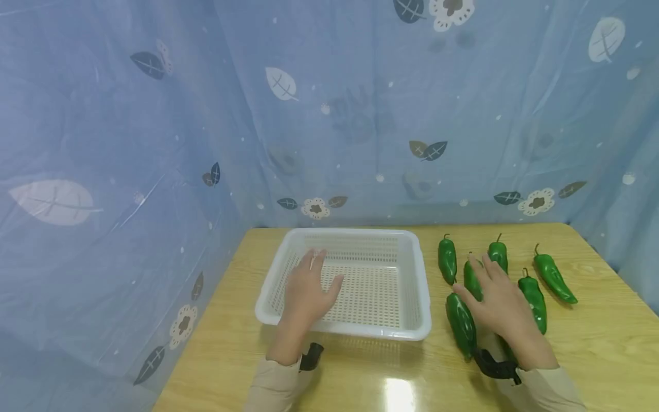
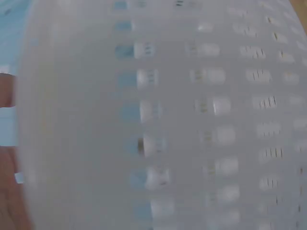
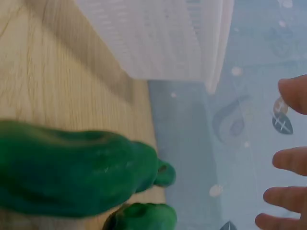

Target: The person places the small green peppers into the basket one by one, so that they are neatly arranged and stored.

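Note:
A white plastic basket (image 1: 360, 331) with slotted walls stands on the table. My left hand (image 1: 307, 292) hovers over its left part, fingers spread and holding nothing. Close up, the basket's wall (image 2: 76, 120) fills the left wrist view, with fingertips at the left edge. To the basket's right lie several green peppers (image 1: 460, 326). Above them is my right hand (image 1: 499, 300), its fingers extended and nothing in its grasp; it partly hides some peppers. In the right wrist view, a large pepper (image 3: 72, 167) lies below the hand, apart from the fingers (image 3: 290, 160).
The wooden table (image 1: 216, 343) ends at a blue patterned curtain (image 1: 360, 143) behind and on the left. A curved pepper (image 1: 553, 277) lies farthest right. Dark straps (image 1: 496, 366) sit at both wrists.

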A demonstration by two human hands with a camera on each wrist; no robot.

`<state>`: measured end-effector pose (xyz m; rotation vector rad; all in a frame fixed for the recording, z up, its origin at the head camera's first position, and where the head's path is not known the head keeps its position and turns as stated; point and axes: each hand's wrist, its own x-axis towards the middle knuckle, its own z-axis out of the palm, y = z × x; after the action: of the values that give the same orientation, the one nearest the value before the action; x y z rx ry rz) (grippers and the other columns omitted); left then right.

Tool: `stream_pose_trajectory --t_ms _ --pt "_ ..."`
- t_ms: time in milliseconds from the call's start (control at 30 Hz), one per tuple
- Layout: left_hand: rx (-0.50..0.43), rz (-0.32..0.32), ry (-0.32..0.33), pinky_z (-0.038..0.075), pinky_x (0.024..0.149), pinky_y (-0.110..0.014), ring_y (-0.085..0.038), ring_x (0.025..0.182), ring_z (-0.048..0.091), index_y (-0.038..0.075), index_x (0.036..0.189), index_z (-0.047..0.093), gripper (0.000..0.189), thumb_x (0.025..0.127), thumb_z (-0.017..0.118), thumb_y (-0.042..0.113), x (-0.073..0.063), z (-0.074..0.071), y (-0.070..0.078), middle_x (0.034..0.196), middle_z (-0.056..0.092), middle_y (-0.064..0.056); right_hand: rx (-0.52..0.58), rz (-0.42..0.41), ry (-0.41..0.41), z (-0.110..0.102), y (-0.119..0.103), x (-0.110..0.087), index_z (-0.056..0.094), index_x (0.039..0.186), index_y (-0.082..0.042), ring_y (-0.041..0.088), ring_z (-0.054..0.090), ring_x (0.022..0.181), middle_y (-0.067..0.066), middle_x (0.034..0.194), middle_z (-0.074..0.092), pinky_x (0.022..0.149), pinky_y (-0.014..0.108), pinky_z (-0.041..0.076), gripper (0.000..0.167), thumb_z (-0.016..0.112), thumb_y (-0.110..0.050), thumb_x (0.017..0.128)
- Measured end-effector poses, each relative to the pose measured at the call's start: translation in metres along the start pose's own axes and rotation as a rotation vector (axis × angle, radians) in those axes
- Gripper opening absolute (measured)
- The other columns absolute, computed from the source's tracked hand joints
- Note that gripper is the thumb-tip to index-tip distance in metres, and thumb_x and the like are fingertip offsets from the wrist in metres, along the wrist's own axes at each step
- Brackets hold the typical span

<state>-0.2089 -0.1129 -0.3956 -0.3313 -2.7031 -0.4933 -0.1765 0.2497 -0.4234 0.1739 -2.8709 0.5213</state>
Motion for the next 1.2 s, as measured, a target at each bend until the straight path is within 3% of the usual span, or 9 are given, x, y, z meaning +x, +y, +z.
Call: stream_pose_trajectory --t_ms 133,300,467,600,733,967,1200 --pt "-0.177 -0.023 0.050 0.039 0.106 -0.053 -0.034 0.133 0.040 0.011 0.141 0.042 0.061 0.091 0.055 0.043 -0.008 -0.009 -0.017 0.146 0.040 -0.015 0.044 -0.018 0.040 -0.001 0.011 -0.004 0.010 0.153 -0.013 0.056 0.025 0.130 0.029 0.153 0.013 0.089 0.077 0.028 0.078 0.047 -0.050 0.095" --pt "-0.399 -0.096 0.044 0.034 0.109 -0.055 -0.034 0.135 0.037 0.009 0.141 0.040 0.057 0.093 0.058 0.032 -0.020 -0.021 -0.042 0.146 0.040 -0.014 0.094 -0.026 0.104 -0.003 0.026 -0.011 0.014 0.153 -0.011 0.058 0.029 0.126 0.028 0.153 0.017 0.088 0.076 0.028 0.075 0.052 -0.042 0.095" --pt "-0.505 -0.216 0.024 0.035 0.105 -0.059 -0.036 0.130 0.041 0.009 0.143 0.037 0.057 0.094 0.058 0.029 -0.031 -0.034 -0.066 0.145 0.040 -0.016 0.129 0.008 0.104 -0.004 0.038 -0.015 0.013 0.152 -0.008 0.060 0.027 0.125 0.031 0.152 0.015 0.088 0.076 0.028 0.075 0.052 -0.040 0.096" --pt "-0.568 -0.330 0.007 0.032 0.108 -0.060 -0.038 0.134 0.036 0.012 0.145 0.033 0.058 0.095 0.054 0.032 -0.038 -0.044 -0.082 0.149 0.035 -0.016 0.136 0.024 0.123 -0.007 0.048 -0.019 0.015 0.151 -0.003 0.061 0.027 0.124 0.035 0.150 0.018 0.088 0.075 0.028 0.074 0.051 -0.038 0.096" --pt "-0.618 -0.400 0.011 0.024 0.114 -0.055 -0.035 0.140 0.027 0.012 0.147 0.031 0.059 0.097 0.051 0.034 -0.042 -0.051 -0.099 0.152 0.030 -0.015 0.158 0.041 0.153 -0.010 0.061 -0.024 0.016 0.150 0.000 0.060 0.023 0.128 0.035 0.150 0.017 0.089 0.076 0.025 0.072 0.050 -0.035 0.097" --pt "-0.715 -0.483 -0.029 0.027 0.113 -0.056 -0.037 0.140 0.027 0.011 0.150 0.024 0.065 0.097 0.049 0.039 -0.045 -0.049 -0.126 0.153 0.026 -0.018 0.200 0.118 0.127 -0.006 0.083 -0.038 0.010 0.152 -0.004 0.060 0.016 0.131 0.035 0.150 0.013 0.090 0.077 0.022 0.072 0.046 -0.035 0.098" --pt "-0.840 -0.506 -0.083 0.032 0.110 -0.056 -0.041 0.135 0.032 0.000 0.147 0.022 0.065 0.098 0.048 0.033 -0.043 -0.031 -0.141 0.149 0.030 -0.025 0.239 0.167 0.095 0.000 0.094 -0.049 0.009 0.151 -0.002 0.063 0.017 0.127 0.038 0.148 0.015 0.087 0.078 0.022 0.070 0.044 -0.034 0.099"
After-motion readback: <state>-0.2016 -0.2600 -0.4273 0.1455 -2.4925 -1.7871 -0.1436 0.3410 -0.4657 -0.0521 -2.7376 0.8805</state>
